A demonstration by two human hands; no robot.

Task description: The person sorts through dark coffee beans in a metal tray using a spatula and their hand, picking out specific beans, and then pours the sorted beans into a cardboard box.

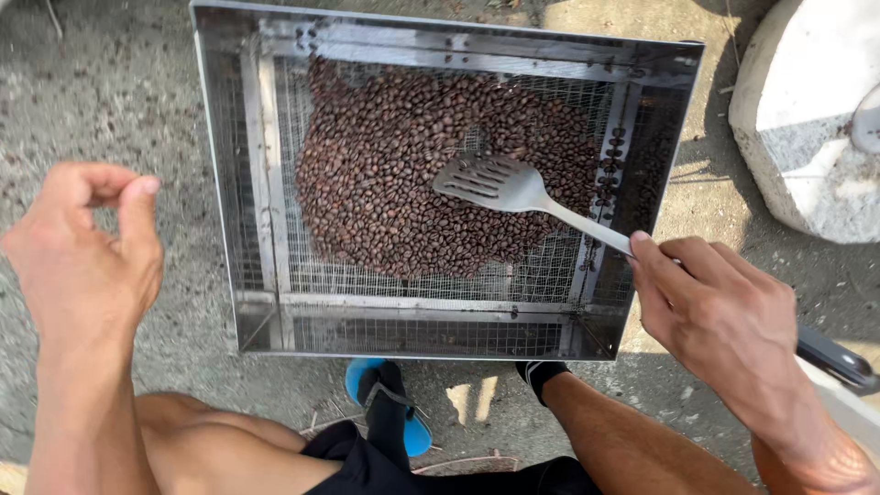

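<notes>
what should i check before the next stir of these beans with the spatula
1. Right hand grips the spatula handle: ok.
2. Spatula blade over the beans: ok.
3. Beans all on the mesh: not ok, a few sit on the right rail of the tray.
4. Left hand off the tray: ok.
5. Tray flat on the ground: ok.
6. Beans hot or cool: cannot tell.
</notes>
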